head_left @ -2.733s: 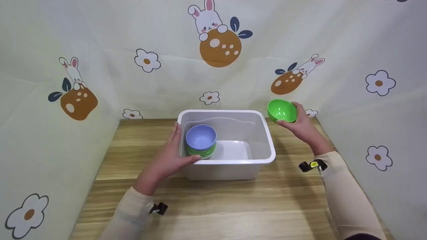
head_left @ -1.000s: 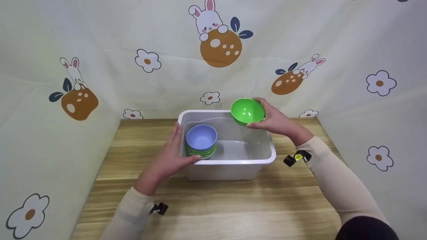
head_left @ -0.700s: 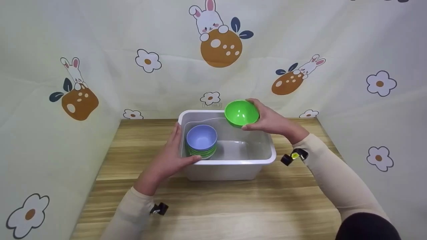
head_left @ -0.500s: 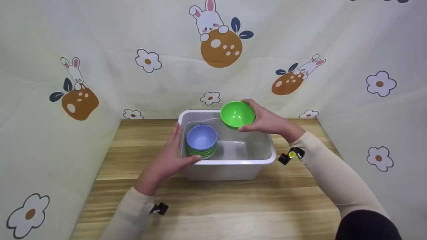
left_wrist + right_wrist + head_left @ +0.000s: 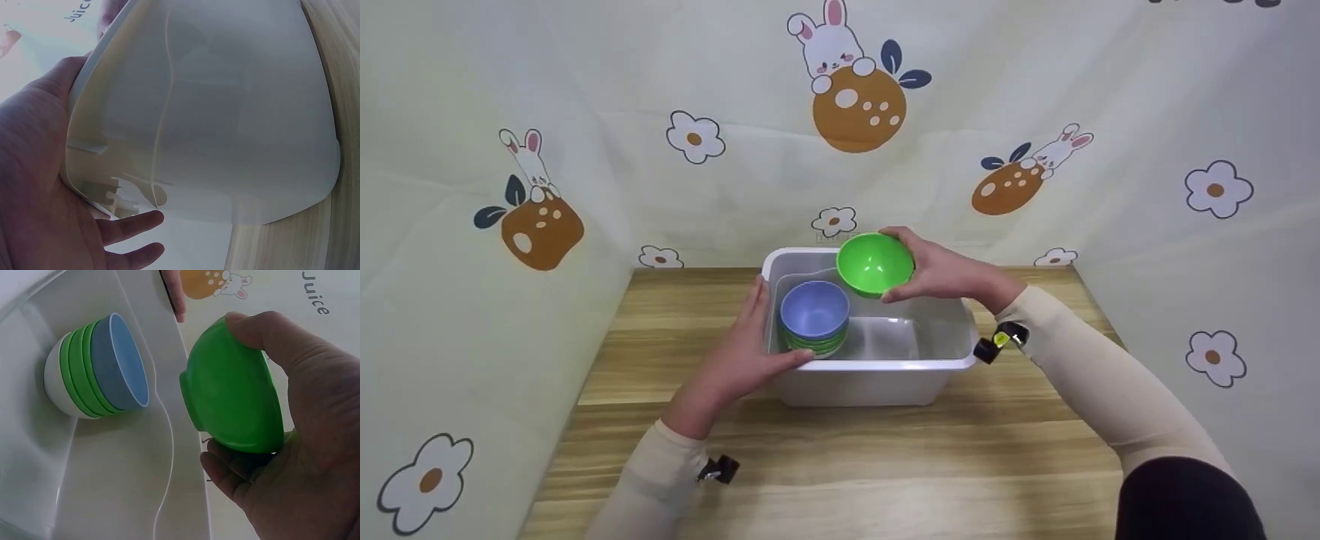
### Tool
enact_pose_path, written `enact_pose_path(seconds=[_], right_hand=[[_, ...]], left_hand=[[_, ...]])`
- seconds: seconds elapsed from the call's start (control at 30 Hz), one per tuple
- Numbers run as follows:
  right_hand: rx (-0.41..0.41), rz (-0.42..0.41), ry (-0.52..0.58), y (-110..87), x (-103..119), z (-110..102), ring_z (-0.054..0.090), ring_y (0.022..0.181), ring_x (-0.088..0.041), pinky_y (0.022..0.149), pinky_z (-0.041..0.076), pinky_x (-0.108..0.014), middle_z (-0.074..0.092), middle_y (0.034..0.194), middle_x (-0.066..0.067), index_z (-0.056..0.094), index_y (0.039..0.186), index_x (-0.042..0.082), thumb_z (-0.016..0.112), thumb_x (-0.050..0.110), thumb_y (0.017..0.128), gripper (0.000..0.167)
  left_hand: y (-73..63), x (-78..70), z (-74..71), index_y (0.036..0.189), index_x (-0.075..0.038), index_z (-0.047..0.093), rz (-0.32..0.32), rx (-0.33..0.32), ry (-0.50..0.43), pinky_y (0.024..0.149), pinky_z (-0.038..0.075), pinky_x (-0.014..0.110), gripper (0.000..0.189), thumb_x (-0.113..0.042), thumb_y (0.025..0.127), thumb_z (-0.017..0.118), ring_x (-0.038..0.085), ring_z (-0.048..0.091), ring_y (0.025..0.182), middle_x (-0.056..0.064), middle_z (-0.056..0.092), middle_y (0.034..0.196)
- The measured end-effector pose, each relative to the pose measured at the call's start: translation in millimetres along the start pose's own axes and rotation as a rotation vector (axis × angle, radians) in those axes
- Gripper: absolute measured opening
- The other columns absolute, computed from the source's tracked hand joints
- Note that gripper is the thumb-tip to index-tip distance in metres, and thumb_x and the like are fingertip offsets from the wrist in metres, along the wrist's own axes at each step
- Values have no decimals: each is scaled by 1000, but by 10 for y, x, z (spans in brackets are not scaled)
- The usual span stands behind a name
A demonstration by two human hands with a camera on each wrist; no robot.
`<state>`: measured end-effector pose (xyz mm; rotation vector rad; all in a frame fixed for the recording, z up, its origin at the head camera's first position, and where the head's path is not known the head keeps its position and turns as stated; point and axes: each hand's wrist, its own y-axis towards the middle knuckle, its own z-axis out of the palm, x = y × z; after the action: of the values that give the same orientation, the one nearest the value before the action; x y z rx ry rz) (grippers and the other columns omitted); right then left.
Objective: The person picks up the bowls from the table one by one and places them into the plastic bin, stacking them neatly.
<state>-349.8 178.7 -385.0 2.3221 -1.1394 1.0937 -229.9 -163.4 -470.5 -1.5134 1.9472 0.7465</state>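
Note:
My right hand [image 5: 937, 270] holds a bright green bowl [image 5: 874, 264] by its right side, with the thumb near the front and the fingers behind. The bowl is above the back part of a white plastic bin [image 5: 877, 365]. A stack of nested bowls stands in the bin's left end, a blue bowl [image 5: 814, 309] on top. In the right wrist view, green bowls [image 5: 81, 371] and a white bowl [image 5: 56, 379] show beneath the blue one. My left hand [image 5: 735, 356] rests against the bin's left front corner, thumb along the front rim and fingers fairly straight along the left side.
The bin stands on a wood-grain table [image 5: 840, 465]. Pale curtains [image 5: 720, 195] printed with rabbits, oranges and flowers enclose the table's back and both sides. The bin's inner floor [image 5: 885, 337] shows to the right of the stack.
My right hand has carried the green bowl leftward from beyond the bin's right side to above the bin, closer to the stack. The left hand and the bin look unmoved.

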Motion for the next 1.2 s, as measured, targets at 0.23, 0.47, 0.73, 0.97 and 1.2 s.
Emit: enact_pose_path(seconds=[0.23,0.47,0.73,0.97,1.2], right_hand=[[32,-11,-2,131,5,19,57,134,-32,113,53,-49,52,153,-12,33,168,14,98,28,84,107],[64,-19,1,256,-6,44,57,134,-30,113,54,-48,52,153,-10,34,166,16,98,30,84,105],[88,-40,7,374,6,115,56,135,-28,113,54,-47,51,153,-8,33,166,16,96,30,85,104],[94,-87,-14,478,2,227,58,135,-28,114,52,-46,54,152,-10,32,167,14,96,31,85,106],[97,-164,-31,560,-24,333,61,133,-26,116,51,-46,58,149,-10,34,166,11,97,35,83,107]], left_hand=[[-4,-7,-3,179,-16,-2,-4,14,9,122,34,74,147,-83,79,83,51,19,165,7,-9,186],[3,2,4,179,-18,-2,-6,11,3,121,35,74,146,-83,79,82,50,20,165,7,-7,186],[-11,2,2,179,-18,-3,8,7,7,120,37,74,145,-84,80,81,51,22,164,6,-8,186],[-19,-20,-17,179,-21,-4,-3,11,-4,119,38,74,146,-83,79,82,53,25,162,5,-9,186],[-14,-8,-4,179,-17,-3,-1,20,1,123,34,73,145,-84,81,80,50,20,164,5,-10,186]])
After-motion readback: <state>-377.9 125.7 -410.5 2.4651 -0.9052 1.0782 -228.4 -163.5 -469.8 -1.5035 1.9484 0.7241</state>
